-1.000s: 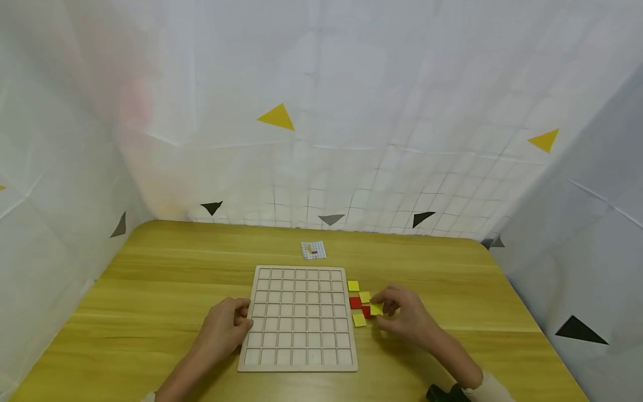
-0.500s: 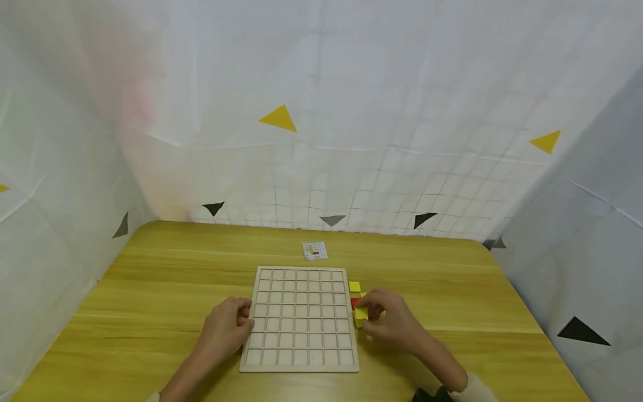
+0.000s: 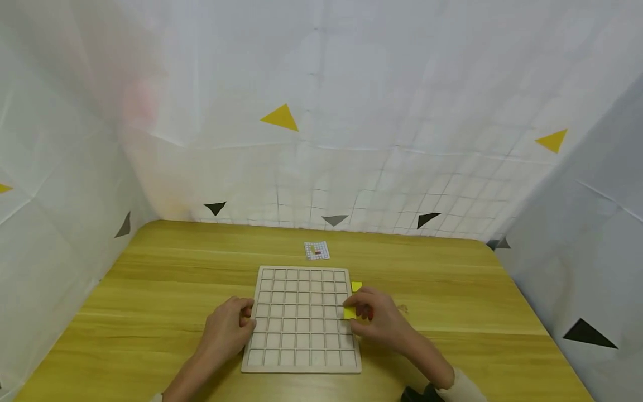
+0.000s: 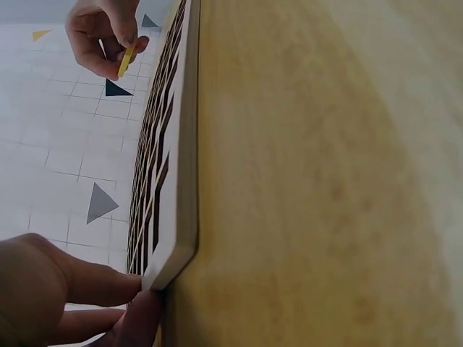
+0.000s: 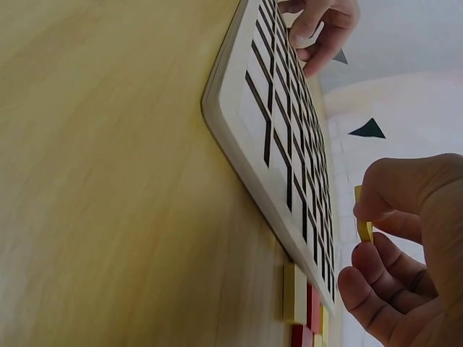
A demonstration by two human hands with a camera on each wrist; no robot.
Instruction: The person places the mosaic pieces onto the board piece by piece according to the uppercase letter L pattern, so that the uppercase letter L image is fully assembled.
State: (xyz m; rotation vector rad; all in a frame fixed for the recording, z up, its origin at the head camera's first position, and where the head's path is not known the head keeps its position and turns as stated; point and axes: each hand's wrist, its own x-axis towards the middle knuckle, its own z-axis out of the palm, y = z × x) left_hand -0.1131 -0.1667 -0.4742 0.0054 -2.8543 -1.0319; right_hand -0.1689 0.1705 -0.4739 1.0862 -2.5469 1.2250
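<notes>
A pale wooden grid board (image 3: 301,369) lies on the table, its square cells bare. At its left edge my left hand (image 3: 226,329) pinches the rim between thumb and fingers, as the left wrist view also shows. My right hand (image 3: 379,321) pinches a yellow square tile (image 3: 349,313) over the board's right border. The left wrist view shows this tile (image 4: 126,61) raised above the grid. Beside the board's right edge lie a yellow tile (image 3: 356,286) and, in the right wrist view, another yellow tile (image 5: 294,293) and red tiles (image 5: 313,307). The right hand hides part of them from above.
Behind the board lies a small printed card (image 3: 317,250) with a grid and a few yellow and red squares. The wooden table (image 3: 166,279) is enclosed by white sheeting (image 3: 351,100) bearing yellow, black and grey triangles.
My right hand has carried the yellow tile leftward, from over the loose tiles to over the board's right border. The left hand stays at the board's left edge.
</notes>
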